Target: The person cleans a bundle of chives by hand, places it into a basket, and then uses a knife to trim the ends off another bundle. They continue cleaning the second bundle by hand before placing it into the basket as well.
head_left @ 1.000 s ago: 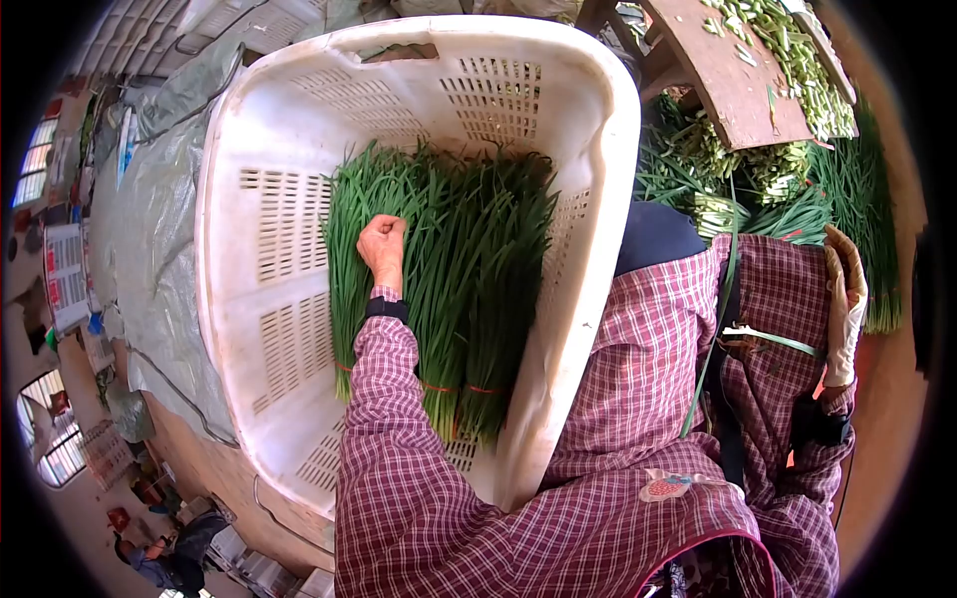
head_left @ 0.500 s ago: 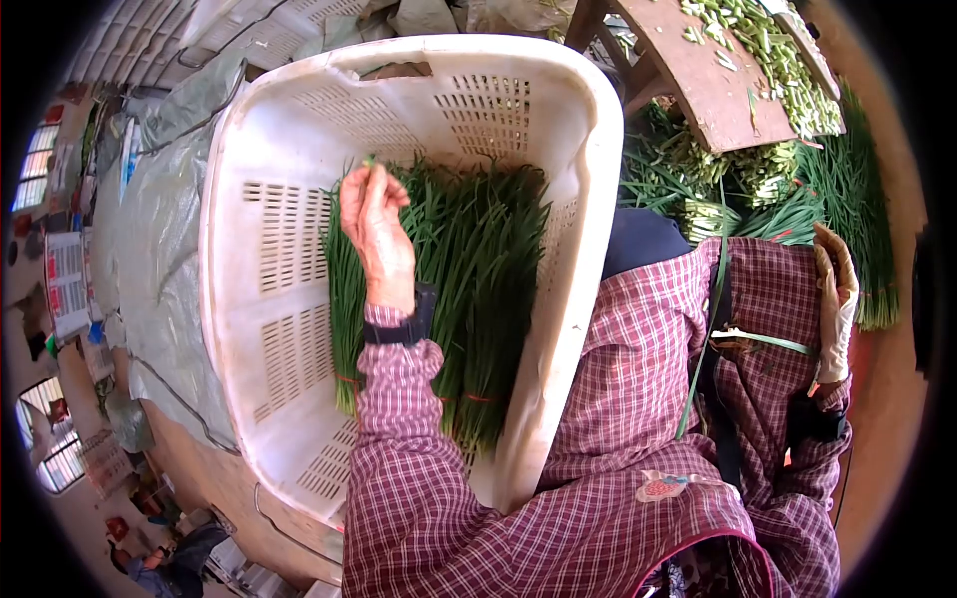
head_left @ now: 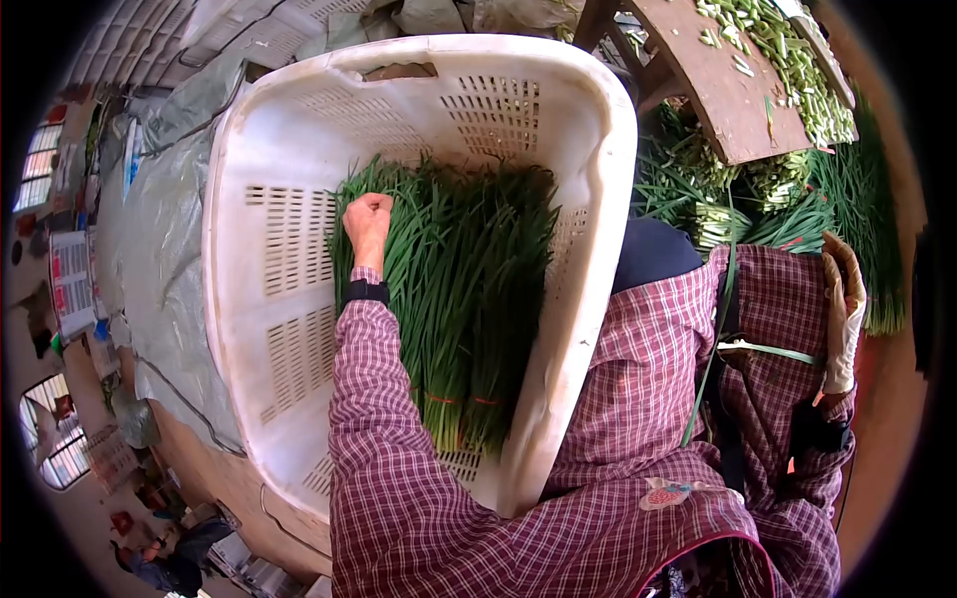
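My left hand (head_left: pixel 368 227) is over the upper left part of the green leafy bundles (head_left: pixel 469 289), its fingers curled closed at the leaf tips; whatever they hold is too small to make out. The bundles lie side by side in a large white slotted basket (head_left: pixel 249 369), with red bands round their pale lower ends. My right hand (head_left: pixel 843 309), in a pale glove, is at the far right beside my knee. Its fingers point up and lie together, and no object shows in them.
A brown wooden board (head_left: pixel 713 90) with cut pale stems (head_left: pixel 797 90) stands at the upper right. More green bundles (head_left: pixel 783 214) lie below it. Grey plastic sheeting (head_left: pixel 164 269) is left of the basket. A person (head_left: pixel 174 563) shows at the lower left.
My left hand has gone down onto the leaves, and its fingers have closed further. The small green bit at its fingertips no longer shows. The view has shifted slightly.
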Demonstrator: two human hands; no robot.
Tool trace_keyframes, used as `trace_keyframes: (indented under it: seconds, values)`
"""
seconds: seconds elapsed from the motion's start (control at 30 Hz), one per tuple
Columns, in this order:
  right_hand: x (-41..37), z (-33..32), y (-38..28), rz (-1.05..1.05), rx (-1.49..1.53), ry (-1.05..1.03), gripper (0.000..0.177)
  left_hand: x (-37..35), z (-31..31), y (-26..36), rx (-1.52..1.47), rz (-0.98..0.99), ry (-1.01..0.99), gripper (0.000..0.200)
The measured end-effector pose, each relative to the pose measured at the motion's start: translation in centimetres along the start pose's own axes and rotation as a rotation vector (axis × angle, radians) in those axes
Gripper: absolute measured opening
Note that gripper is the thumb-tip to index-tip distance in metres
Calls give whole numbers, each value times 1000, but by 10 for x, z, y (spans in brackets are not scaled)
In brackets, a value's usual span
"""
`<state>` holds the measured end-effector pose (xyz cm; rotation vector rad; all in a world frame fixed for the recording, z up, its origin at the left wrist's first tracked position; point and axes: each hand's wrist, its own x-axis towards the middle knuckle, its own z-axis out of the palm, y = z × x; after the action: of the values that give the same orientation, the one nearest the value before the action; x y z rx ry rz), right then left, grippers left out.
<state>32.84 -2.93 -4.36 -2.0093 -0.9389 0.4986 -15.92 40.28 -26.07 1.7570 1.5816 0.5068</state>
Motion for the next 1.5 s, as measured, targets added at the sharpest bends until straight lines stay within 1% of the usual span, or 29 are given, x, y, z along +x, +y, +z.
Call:
trace_keyframes:
  seconds: [0.07, 0.17, 0.3, 0.4, 0.47, 0.5, 0.57, 0.63, 0.67, 0.7, 0.73, 0.77, 0.8, 0.83, 0.9, 0.93, 0.97, 1.03, 1.07, 1.1, 1.13, 1.17, 1.2, 1.27, 1.3, 1.37, 1.43, 1.47, 1.5]
  values:
    - [0, 1, -3, 34, -43, -3, 42, 6, 11, -14, 325, -12, 3, 19]
    - [1, 0, -4, 68, -71, 4, 42, 4, 20, -15, 402, -85, 35, 18]
    - [1, 0, -4, 61, -61, 2, 40, 3, 25, -17, 474, -110, 29, 17]
    - [0, 6, -14, 37, -21, 26, 33, 3, 27, -23, 474, -99, 48, 15]
    - [0, 6, -16, 38, -43, 20, 33, 3, 27, -26, 431, -81, 110, 12]
    - [1, 16, -23, 103, -52, 108, 31, 3, 26, -29, 410, -25, 133, 10]
    - [4, 24, -48, 103, -183, 100, 28, 7, 30, -60, 192, 188, 140, 11]
    - [5, 30, -65, 242, -85, 138, 27, 8, 33, -68, 85, 138, 98, 6]
    - [6, 29, -64, 163, -87, 110, 25, 10, 32, -72, 76, 129, 56, 6]
    - [6, 27, -70, 201, -18, 92, 25, 12, 33, -77, 76, 112, 42, 6]
    - [3, 25, -67, 180, 25, 97, 24, 19, 37, -96, 63, 138, 31, 4]
    - [4, 23, -71, 206, -12, 88, 25, 17, 40, -91, -15, 78, 9, 3]
    - [2, 19, -66, 219, 85, 102, 25, 13, 40, -86, -40, 51, 5, 4]
    - [-1, 17, -61, 223, 173, 134, 26, 13, 44, -74, -61, 19, 4, 5]
    - [-2, 15, -57, 195, 252, 281, 27, 9, 51, -26, -284, -66, -40, 5]
    - [-5, 9, -47, 97, 329, 301, 28, 13, 48, -10, -311, -60, -128, 4]
    - [-8, 0, -41, 92, 325, 320, 28, 17, 48, 6, -317, -43, -138, 4]
    - [-8, -16, -36, 162, 144, 412, 27, 25, 44, 37, -330, -16, 18, 11]
    - [-7, -27, -34, 203, 45, 406, 28, 25, 35, 51, -373, 16, -3, 18]
    - [-4, -37, -15, -3, -169, 395, 32, 20, 29, 73, -414, 48, 71, 16]
    - [3, -46, 0, -111, -311, 383, 37, 19, 22, 82, -463, 93, 84, 20]
    - [11, -54, 12, -220, -452, 367, 42, 18, 13, 89, -512, 137, 99, 24]
    - [16, -59, 19, -201, -569, 315, 50, 8, 5, 110, -520, 156, 107, 24]
    - [42, -59, 38, -132, -766, 182, 69, -27, -15, 165, -319, 283, 100, 29]
    - [58, -54, 46, -132, -808, 104, 75, -40, -24, 182, -313, 289, 107, 29]
    - [91, -43, 68, -207, -825, 4, 86, -66, -37, 207, -193, 386, 110, 32]
    - [120, -36, 67, -228, -854, -102, 98, -94, -48, 227, -171, 411, 124, 31]
    - [138, -33, 75, -313, -868, -137, 105, -109, -51, 239, -147, 419, 128, 31]
    - [152, -29, 75, -310, -853, -189, 110, -118, -53, 245, -124, 428, 132, 30]
